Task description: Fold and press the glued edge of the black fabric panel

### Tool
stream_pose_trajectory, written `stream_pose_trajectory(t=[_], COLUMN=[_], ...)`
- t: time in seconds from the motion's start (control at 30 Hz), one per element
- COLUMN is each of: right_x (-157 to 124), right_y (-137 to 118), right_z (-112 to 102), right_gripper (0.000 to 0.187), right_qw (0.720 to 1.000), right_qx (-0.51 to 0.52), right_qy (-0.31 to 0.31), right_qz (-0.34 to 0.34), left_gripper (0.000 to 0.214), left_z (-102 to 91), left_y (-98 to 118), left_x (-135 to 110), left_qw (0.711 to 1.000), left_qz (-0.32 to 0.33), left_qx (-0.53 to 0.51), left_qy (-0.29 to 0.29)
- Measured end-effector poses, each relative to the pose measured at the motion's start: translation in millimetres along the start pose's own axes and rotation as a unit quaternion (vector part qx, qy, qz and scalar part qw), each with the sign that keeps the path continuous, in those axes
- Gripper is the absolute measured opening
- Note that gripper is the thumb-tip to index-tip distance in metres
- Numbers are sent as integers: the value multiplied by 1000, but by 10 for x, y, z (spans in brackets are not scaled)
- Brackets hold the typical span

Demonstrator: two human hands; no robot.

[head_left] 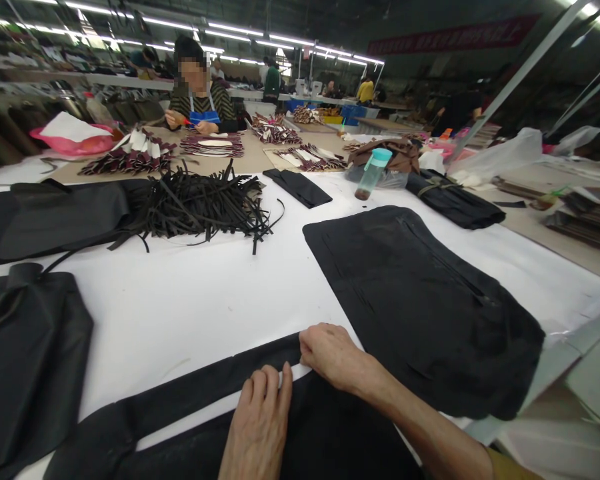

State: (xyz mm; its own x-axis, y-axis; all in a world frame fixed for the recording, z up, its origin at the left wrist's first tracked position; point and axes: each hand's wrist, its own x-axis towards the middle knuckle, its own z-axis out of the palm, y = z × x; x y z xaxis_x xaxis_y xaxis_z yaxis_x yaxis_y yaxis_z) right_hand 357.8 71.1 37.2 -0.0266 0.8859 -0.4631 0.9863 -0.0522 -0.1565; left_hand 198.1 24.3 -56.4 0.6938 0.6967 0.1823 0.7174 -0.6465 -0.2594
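A long black strip (205, 379), leather-like, runs slantwise across the near part of the white table. Curled fingers of my right hand (336, 357) grip the strip's right end. My left hand (260, 420) lies with its fingers stretched out on a black panel (340, 427), its fingertips by the strip's lower edge. Between strip and panel shows a narrow white gap (190, 421). At its left end the strip meets a wider black piece (97, 440). The lower part of the panel runs out of view.
A large black panel with a zip (420, 300) lies to the right. Farther off are a heap of black strips (205, 203), a folded black piece (300, 188) and a teal-lidded bottle (373, 173). More black pieces (25, 360) lie left. A co-worker (200, 100) sits opposite.
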Motion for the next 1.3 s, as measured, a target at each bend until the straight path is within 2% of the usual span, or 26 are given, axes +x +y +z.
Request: stream_pose_trajectory(t=[0.2,0.4,0.6,0.83,0.97,1.1,1.3], right_x=[23,23,-8,-26,-32,-45,-7], right_y=[8,126,369,320,289,246,205], right_z=[22,16,110,321,408,436,436], right_gripper=[16,12,16,21,22,15,8], right_qw=[1000,998,985,967,968,973,982], right_qx=[6,45,151,246,241,213,157], right_qy=[3,22,79,67,73,86,98], right_qz=[8,45,24,-10,-12,-1,32], left_gripper=[55,56,56,48,47,50,52], left_z=[-168,-159,-163,-290,-297,-275,-204], left_y=[13,37,55,-10,-11,-8,-31], left_x=[120,153,217,282,303,278,178], left_qw=[998,998,995,992,991,987,989], left_qz=[-2,-8,-33,-12,-12,-15,-13], left_qx=[-5,2,-5,-37,-44,-53,-80], left_qy=[-63,-69,-93,-117,-126,-148,-126])
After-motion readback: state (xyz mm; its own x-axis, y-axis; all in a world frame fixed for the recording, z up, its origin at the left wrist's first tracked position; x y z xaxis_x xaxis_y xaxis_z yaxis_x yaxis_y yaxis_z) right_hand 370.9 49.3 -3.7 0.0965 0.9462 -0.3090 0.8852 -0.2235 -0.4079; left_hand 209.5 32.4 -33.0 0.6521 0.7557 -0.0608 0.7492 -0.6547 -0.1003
